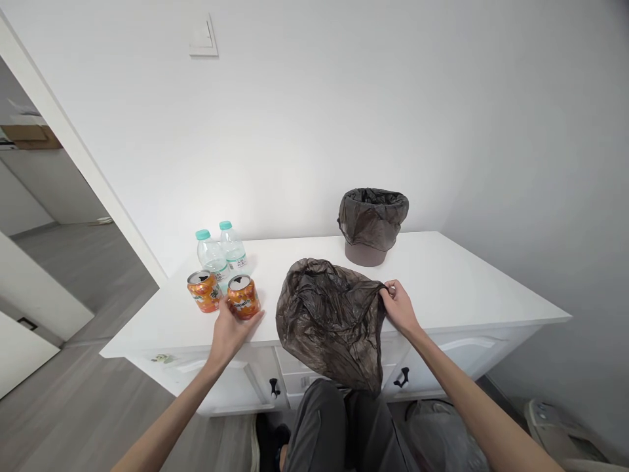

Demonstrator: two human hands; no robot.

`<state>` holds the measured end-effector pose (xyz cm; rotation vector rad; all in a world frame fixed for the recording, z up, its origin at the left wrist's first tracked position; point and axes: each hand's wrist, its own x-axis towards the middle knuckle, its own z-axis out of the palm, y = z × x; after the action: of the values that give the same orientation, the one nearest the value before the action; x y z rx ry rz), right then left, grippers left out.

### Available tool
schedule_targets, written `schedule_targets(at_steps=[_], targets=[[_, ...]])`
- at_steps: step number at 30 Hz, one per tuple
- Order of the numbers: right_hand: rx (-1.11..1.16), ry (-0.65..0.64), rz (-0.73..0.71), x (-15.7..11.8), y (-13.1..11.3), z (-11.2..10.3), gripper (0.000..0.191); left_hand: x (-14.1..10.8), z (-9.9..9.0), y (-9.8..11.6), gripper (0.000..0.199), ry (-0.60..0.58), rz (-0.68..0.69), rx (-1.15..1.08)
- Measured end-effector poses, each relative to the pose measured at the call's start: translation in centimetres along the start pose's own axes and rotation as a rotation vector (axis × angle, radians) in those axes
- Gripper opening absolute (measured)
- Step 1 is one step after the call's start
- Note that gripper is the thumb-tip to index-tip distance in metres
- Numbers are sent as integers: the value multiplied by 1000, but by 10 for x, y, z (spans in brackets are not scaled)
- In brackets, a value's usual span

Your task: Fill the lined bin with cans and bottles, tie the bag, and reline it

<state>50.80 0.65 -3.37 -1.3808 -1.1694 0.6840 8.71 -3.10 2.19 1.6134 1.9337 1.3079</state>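
Note:
On the white cabinet top at the left, my left hand (pixel 232 328) has its fingers around the lower part of an orange can (pixel 244 300), which stands upright with its top opened. Another orange can (pixel 205 293) stands just left of it. Two clear bottles with teal caps, a left one (pixel 211 257) and a right one (pixel 232 250), are behind the cans. My right hand (pixel 397 305) pinches the right edge of a dark, translucent plastic bag (pixel 329 321). The bag's mouth gapes upward, and its lower part hangs over the cabinet's front edge.
A brown bin (pixel 364 254) lined with a dark bag stands near the wall, behind the held bag. The cabinet (pixel 472 288) has black handles on its front. A doorway is at the left, and a clear plastic bag (pixel 437 432) lies low at the right.

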Motion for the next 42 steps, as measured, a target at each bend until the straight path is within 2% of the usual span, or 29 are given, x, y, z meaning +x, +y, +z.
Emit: schedule_targets(at_steps=[3,5,7,9,11,13,16,22,26,31,35,39,42], targets=[[-8,0,0,-1,-1,0,25,-35,3,0,93,160,151,-29],[-15,-5,5,-1,-2,0,24,-62,3,3,88,270,214,5],[-16,-14,4,-1,-2,-1,24,-82,2,10,68,221,269,14],[-14,-23,-2,0,-2,-1,24,-89,2,17,50,62,304,1],[-19,-25,-3,0,-2,-2,24,-83,3,22,45,-71,295,-9],[-26,-22,0,0,-3,-2,24,-67,6,24,45,-130,260,-19],[-25,-15,-5,-1,-3,-2,23,-35,12,16,44,-175,216,-22],[-22,-25,11,0,-6,-3,25,28,20,-13,50,-232,136,-41],[-7,-35,8,1,-8,-3,26,51,19,-21,55,-297,107,-99],[26,-74,-23,0,-10,-2,24,52,16,-11,57,-269,65,-151],[75,-148,-34,-9,-24,-3,24,46,18,0,62,-205,17,-173],[100,-318,-4,-39,-51,-19,24,31,25,15,62,-217,15,-159],[72,-441,-12,-70,-69,-36,28,18,34,32,62,-306,15,-98]])
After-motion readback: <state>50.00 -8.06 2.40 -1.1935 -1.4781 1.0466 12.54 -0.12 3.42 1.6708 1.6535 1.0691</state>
